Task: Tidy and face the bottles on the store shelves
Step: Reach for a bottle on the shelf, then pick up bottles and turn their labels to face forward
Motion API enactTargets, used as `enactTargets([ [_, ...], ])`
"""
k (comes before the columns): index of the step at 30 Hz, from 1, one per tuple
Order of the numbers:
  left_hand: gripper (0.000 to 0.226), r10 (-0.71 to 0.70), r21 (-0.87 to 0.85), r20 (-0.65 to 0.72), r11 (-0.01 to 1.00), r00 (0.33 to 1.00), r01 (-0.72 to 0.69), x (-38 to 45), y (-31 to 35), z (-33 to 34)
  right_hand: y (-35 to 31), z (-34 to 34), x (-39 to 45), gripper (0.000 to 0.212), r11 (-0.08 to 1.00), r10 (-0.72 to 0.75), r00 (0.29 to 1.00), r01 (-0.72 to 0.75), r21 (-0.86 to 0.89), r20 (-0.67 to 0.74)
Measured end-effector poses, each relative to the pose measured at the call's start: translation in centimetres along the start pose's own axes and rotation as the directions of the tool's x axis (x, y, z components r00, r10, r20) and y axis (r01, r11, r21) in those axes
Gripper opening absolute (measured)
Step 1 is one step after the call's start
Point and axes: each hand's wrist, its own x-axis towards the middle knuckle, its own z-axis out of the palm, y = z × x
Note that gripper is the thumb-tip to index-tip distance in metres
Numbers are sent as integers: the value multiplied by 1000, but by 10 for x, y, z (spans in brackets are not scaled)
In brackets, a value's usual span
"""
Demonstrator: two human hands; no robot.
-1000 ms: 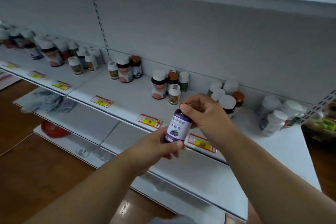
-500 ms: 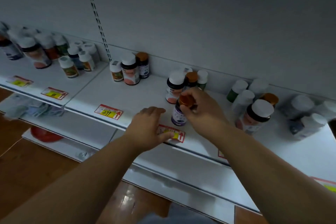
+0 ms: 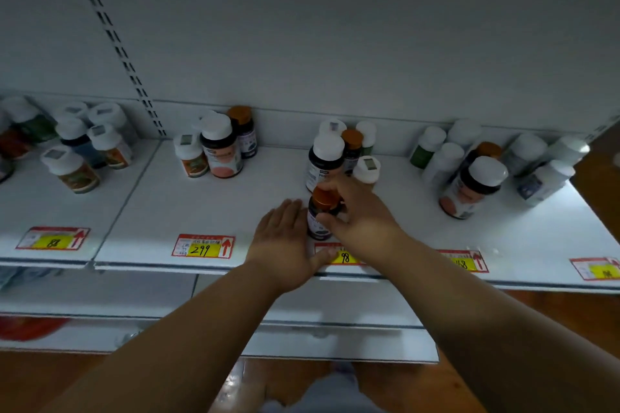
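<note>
Near the shelf's front edge, just behind the "98" tag (image 3: 344,257), stands the purple bottle (image 3: 318,220), upright, orange cap on top. Right hand (image 3: 360,216) curls round it from the right side, thumb low on the label, fingers up by the cap. Left hand (image 3: 285,245) lies flat beside it on the left, fingers straight and together, fingertips touching or nearly touching the bottle's side; palm over the shelf lip. Directly behind: white-capped dark bottle (image 3: 324,159), a small white-capped one (image 3: 366,169) to its right, an orange-capped one (image 3: 352,144) further back. Left group: big white-capped bottle with pink label (image 3: 220,151), a small bottle (image 3: 189,157) beside it, orange-capped dark one (image 3: 244,131) behind. Right group: tilted white-capped bottle (image 3: 473,188) amid several white bottles, labels blurred. Far left section holds more bottles (image 3: 73,164). White shelf (image 3: 201,204) has red-yellow tags along the front: "299" (image 3: 203,246), another at far left (image 3: 53,238), more at right partly hidden by the right forearm. Lower shelves below, wood floor (image 3: 50,375) underneath.
</note>
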Motion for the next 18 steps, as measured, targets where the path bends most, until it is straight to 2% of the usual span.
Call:
enactTargets([
  [6,112,11,1,58,1000,998,-11,-1,-3,2,-3,8,-4,40,1000,19,998,-20,-16,-57],
  [9,111,26,-62,65,998,998,-22,-3,-4,-10,-11,7,-9,42,1000,-5,996,2,-27,-85],
  [11,92,53,-136,-96,989,994,-66,-15,-3,-20,-16,4,-18,49,999,-34,983,27,-44,-182],
  [13,57,53,-225,-263,968,963,-115,-35,0,-29,-16,-3,-30,51,997,-40,951,15,-82,-305],
  [15,37,115,-255,-304,947,946,-197,-49,12,-36,-9,-14,-45,43,994,-4,931,-35,-100,-364],
  [18,26,260,-265,-294,902,920,-340,-43,43,-43,11,-35,-69,31,988,63,908,-115,-102,-414],
])
